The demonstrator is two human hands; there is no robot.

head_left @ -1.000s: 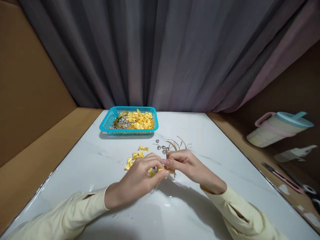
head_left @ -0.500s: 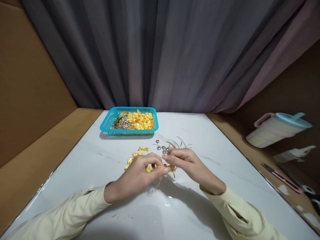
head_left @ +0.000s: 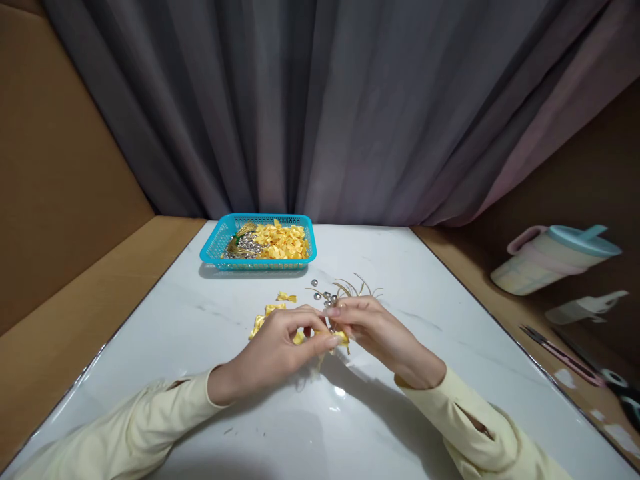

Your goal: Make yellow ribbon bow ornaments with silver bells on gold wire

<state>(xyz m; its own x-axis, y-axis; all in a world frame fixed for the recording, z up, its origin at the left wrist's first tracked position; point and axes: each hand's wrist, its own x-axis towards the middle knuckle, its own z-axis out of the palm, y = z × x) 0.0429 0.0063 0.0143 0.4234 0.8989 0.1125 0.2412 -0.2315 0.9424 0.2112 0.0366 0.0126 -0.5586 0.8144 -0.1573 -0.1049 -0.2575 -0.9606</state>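
My left hand (head_left: 283, 347) is closed, its thumb and fingers pinching a yellow satin bow (head_left: 343, 338) over the middle of the table. Just right of it, my right hand (head_left: 380, 330) is closed too, thumb against index finger, touching the upper side of the bow. Whatever lies between those right fingertips is too small to make out. Behind the hands are several silver gems (head_left: 317, 296) and a spread of thin gold strips (head_left: 353, 288). More yellow bows (head_left: 258, 325) lie beyond my left hand, partly hidden by it, and a single bow (head_left: 287, 297) rests farther back.
A blue plastic basket (head_left: 257, 265) at the back holds yellow bows, silver gems and a bundle of gold strips. Along the right ledge are a lidded tumbler (head_left: 543, 263), a small squeeze bottle (head_left: 583, 309), pink-handled tweezers (head_left: 565, 357) and black-handled scissors (head_left: 617, 387).
My right hand has shifted slightly left and turned, its fingertips now closer over the bow. The left hand keeps its hold almost unmoved.
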